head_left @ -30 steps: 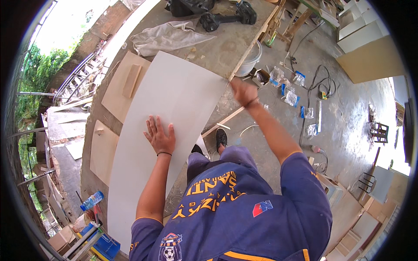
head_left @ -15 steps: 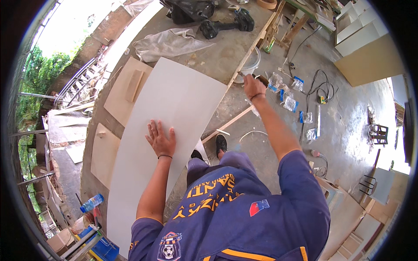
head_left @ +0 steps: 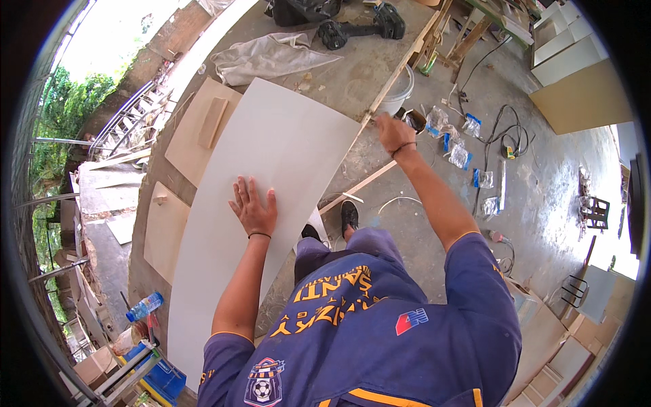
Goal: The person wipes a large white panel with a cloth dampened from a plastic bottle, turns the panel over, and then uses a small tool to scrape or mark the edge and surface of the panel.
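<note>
A long pale grey-white board [head_left: 291, 136] lies slantwise before me. My left hand [head_left: 254, 209] rests flat on its surface, fingers spread, holding nothing. Beyond the board's far right corner, my right hand [head_left: 395, 137] is closed. A small dark thing seems to jut from its fingers beside a wooden strip [head_left: 390, 83]; its kind is too small to make out. Just right of that hand stands a dark open can [head_left: 413, 120], partly hidden. Behind it is a white bucket [head_left: 400, 91].
Light wooden panels [head_left: 166, 230] lie left of the board. A grey cloth [head_left: 261, 60] and a black cordless tool [head_left: 363, 30] lie ahead. Several clear packets [head_left: 460, 156] and a black cable [head_left: 498, 129] are on the floor at right. A water bottle [head_left: 144, 306] lies at lower left.
My right hand has shifted slightly down, and the thing in it shows less. The left hand stays flat on the board. The whole view has moved a little.
</note>
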A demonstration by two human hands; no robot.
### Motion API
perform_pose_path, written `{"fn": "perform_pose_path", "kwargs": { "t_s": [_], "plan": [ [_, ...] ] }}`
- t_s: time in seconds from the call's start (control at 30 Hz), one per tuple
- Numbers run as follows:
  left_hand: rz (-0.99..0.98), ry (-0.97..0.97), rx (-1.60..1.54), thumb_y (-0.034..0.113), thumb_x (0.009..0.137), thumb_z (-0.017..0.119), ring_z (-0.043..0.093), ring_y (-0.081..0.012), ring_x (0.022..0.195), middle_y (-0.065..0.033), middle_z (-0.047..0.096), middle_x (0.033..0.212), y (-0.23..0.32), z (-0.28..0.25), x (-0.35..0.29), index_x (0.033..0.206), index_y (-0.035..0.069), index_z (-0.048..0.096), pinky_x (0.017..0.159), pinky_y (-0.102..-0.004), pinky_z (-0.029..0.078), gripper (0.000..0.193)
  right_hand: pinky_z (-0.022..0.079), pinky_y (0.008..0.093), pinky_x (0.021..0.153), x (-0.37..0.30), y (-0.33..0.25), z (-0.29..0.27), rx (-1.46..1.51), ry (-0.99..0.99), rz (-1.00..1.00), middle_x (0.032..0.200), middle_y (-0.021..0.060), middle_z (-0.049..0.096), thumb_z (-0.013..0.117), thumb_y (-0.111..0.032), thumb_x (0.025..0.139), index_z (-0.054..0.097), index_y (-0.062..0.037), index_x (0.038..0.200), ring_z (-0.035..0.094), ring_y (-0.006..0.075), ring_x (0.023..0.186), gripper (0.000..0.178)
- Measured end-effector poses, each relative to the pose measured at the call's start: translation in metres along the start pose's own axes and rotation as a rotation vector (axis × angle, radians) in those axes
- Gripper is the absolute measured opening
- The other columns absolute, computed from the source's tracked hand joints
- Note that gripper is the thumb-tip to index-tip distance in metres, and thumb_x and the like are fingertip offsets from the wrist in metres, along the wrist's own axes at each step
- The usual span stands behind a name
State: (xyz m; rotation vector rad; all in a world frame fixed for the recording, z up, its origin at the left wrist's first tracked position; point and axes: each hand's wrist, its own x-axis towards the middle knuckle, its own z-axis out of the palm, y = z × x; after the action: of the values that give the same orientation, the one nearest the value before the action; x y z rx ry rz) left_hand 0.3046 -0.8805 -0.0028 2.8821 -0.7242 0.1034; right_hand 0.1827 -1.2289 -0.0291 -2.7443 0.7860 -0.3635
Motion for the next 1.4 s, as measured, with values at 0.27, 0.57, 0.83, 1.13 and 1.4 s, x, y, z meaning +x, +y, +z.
{"fn": "perform_pose_path", "kwargs": {
  "t_s": [0.27,0.57,0.83,1.13,1.4],
  "plan": [
    [-0.023,-0.006,0.032,0.045,0.088,0.050,0.021,-0.0263,0.139,-0.0070,0.027,0.149,-0.002,0.001,-0.001,0.137,0.015,0.038,0.108,-0.0572,0.015,0.059,0.050,0.0415,0.051,-0.086,-0.079,0.013,0.325,-0.165,-0.423,0.074,0.0084,0.062,0.050,-0.017,0.085,0.055,-0.0143,0.095,0.064,0.0282,0.066,0.011],
    [-0.018,-0.003,0.055,0.045,0.088,0.051,0.021,-0.0259,0.139,-0.0071,0.028,0.149,-0.003,0.004,0.000,0.137,0.016,0.038,0.109,-0.0558,0.016,0.058,0.049,0.0443,0.052,-0.010,-0.005,0.007,0.159,0.089,0.000,0.077,0.0128,0.063,0.048,-0.020,0.089,0.057,-0.0127,0.094,0.063,0.0331,0.066,0.013],
    [-0.015,0.012,0.017,0.043,0.088,0.053,0.022,-0.0263,0.139,-0.0064,0.028,0.149,-0.003,0.000,-0.002,0.136,0.016,0.039,0.109,-0.0560,0.015,0.057,0.049,0.0456,0.053,-0.080,-0.075,0.015,0.328,-0.169,-0.316,0.073,0.0120,0.064,0.048,-0.019,0.087,0.058,-0.0149,0.098,0.065,0.0316,0.065,0.015],
    [-0.018,0.008,0.020,0.043,0.088,0.053,0.022,-0.0267,0.139,-0.0069,0.028,0.148,-0.003,0.001,-0.002,0.136,0.015,0.039,0.108,-0.0570,0.015,0.058,0.051,0.0431,0.051,-0.042,-0.041,0.002,0.161,-0.046,-0.242,0.082,0.0093,0.066,0.048,-0.021,0.087,0.055,-0.0147,0.095,0.066,0.0279,0.068,0.013],
    [-0.005,0.017,-0.001,0.043,0.088,0.052,0.021,-0.0270,0.139,-0.0070,0.029,0.148,-0.001,0.001,-0.001,0.136,0.015,0.039,0.108,-0.0571,0.015,0.057,0.051,0.0413,0.056,0.023,0.002,-0.014,-0.118,-0.184,0.057,0.080,0.0090,0.065,0.046,-0.023,0.088,0.060,-0.0152,0.094,0.064,0.0306,0.064,0.017]
  ]
}}
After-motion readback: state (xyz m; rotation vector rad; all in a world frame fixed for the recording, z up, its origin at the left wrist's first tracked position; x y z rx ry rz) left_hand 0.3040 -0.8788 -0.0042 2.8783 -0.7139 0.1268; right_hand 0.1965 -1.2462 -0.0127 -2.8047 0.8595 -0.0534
